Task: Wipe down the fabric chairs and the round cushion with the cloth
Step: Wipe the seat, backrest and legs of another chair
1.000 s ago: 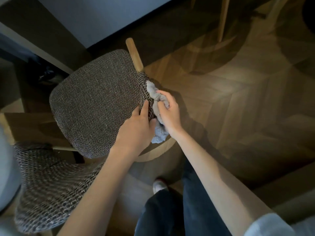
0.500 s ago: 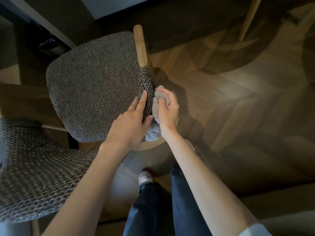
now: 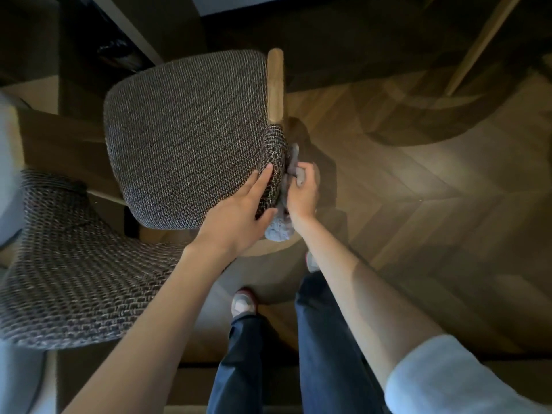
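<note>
Most of the view is herringbone wood floor [image 3: 433,180], dark in shadow at the top and lit in the middle. On it, left of centre, stands a fabric chair [image 3: 185,138] in a brown and pale tweed weave, its seat seen from above. A second fabric chair [image 3: 68,279] in the same weave fills the lower left, just beside the first and partly cut off by the frame edge. Both of the person's bare forearms reach up from the bottom of the view to the right side of the first chair, and legs in dark blue jeans [image 3: 328,339] stand below them. A white sleeve [image 3: 448,380] is pushed up on the right arm. A pale wooden leg [image 3: 478,40] slants across the upper right corner, well apart from the chairs. Along the first chair's right side runs a wooden armrest [image 3: 275,82], and below it sits a padded side edge [image 3: 273,162] covered in the tweed. The left hand [image 3: 236,219] lies on the inner face of that padded edge with its fingers straight and flat on the weave, and its thumb is spread apart toward the outer face. The right hand [image 3: 303,195] is curled round a bunched grey cloth [image 3: 279,233] and holds it against the outer face of the padded edge. The cloth's loose end hangs just below the left thumb. One light shoe [image 3: 243,303] with a red rim shows on the floor between the arms.
</note>
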Tool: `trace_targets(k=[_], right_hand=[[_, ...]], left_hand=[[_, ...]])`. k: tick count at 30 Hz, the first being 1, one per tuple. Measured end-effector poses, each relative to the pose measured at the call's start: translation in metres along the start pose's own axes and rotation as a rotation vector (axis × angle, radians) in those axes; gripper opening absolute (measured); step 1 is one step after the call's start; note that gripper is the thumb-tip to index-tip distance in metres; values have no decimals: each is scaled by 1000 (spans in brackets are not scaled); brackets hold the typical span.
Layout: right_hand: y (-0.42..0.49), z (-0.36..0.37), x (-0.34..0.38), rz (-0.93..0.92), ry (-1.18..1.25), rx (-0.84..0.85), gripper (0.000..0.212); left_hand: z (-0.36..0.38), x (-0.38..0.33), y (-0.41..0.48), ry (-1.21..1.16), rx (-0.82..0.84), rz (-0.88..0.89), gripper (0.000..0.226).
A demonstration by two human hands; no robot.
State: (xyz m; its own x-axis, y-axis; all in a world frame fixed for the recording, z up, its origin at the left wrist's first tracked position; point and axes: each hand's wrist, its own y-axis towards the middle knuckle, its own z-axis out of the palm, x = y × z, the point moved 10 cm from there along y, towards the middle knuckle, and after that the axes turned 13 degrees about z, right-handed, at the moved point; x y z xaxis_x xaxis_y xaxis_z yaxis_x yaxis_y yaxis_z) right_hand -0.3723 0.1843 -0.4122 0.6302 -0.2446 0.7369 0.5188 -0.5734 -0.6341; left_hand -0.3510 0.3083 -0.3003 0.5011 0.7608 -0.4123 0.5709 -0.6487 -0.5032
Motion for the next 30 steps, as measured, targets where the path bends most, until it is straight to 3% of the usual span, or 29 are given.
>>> trace_targets(k=[3,7,13,20,24,30], right_hand=[[-1,-3,0,96,-175,105,23],[-39,-44,38,35,-84,48,26],[-129,-70,96,-86,-149,211,32],[-228,-34,136,-213,-229,343,30],[-286,4,140,-276,-260,367,30],[-364,67,124,-312,-265,350,28]], left_hand=[[-3,-6,-2,85,11,-35,70],[-18,-16,-17,207,-9,-63,60],[-46,-3,-88,74,-103,-128,42],[-72,19,-180,66,-223,-115,36],[-75,53,-232,91,-265,-98,40],[-90,120,-325,-52,-420,-85,42]])
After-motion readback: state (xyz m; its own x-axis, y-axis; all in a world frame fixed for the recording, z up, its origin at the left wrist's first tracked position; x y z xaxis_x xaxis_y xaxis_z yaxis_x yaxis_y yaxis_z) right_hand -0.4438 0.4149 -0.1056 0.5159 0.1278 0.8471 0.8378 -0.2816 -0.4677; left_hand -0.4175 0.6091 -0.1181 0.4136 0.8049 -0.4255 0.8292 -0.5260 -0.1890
